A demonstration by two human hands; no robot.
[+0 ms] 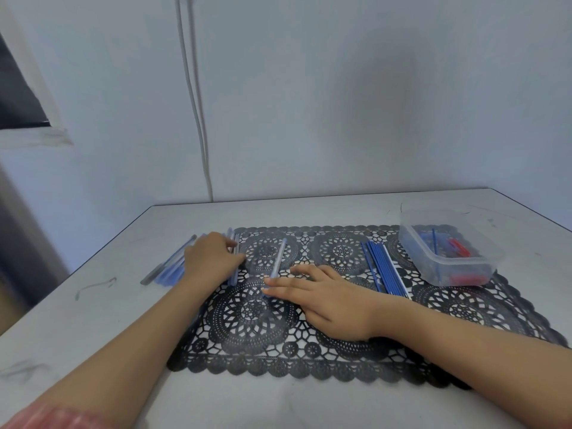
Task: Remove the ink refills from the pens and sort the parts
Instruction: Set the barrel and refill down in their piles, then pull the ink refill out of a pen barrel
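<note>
Currently, the work is laid out on a pale bench (93, 320), on which a black lace mat (309, 363) is spread. At the far right corner of the mat a clear plastic tub (448, 261) is placed. Small red and blue parts are seen in it and are judged to be sorted pen pieces.

The right grip (328, 301) is laid low over the mat with fingers straight, and nothing is held in it. The left grip (210, 261) is rested over a pile of translucent blue barrels (168, 267) at the mat's left edge; whether anything is clasped cannot be told.

Near the tub, a row of blue ink refills (383, 267) is lined up side by side. A single pen (278, 258) is left lying at mid-mat, and its near end is touched by the right fingertips (272, 289).

The task is judged well advanced, since many refills are already pulled and grouped. At least the single pen remains to be stripped. Whether the left pile is emptied or untouched cannot be determined.
</note>
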